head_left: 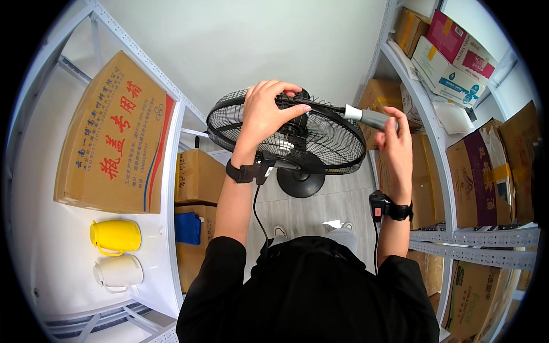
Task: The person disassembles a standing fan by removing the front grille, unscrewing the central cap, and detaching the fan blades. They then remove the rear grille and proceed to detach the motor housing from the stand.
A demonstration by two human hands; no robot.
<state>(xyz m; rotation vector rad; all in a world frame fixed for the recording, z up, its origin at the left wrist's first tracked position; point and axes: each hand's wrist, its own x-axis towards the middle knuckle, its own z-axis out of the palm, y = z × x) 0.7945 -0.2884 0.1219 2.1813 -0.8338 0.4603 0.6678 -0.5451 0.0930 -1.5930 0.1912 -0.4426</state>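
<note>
A black floor fan point(337, 146) with a round wire cage stands in front of me on a round black base point(301, 183). My left hand point(267, 110) rests over the top of the cage, its thumb and fingers curved around the upper part of the fan. My right hand point(396, 137) is closed around the grey handle of a screwdriver point(372, 118) with a white collar. Its thin dark shaft points left along the top of the cage, toward my left hand. I cannot tell where the tip sits. Black bands with cables circle both wrists.
Metal shelving stands on both sides. The left shelf bears a large cardboard box point(117, 137), a yellow jug point(117, 236) and a white jug point(120, 271); a blue cloth point(187, 228) lies on lower boxes. Several cartons point(477, 177) crowd the right shelves. A pale wall point(246, 40) rises behind the fan.
</note>
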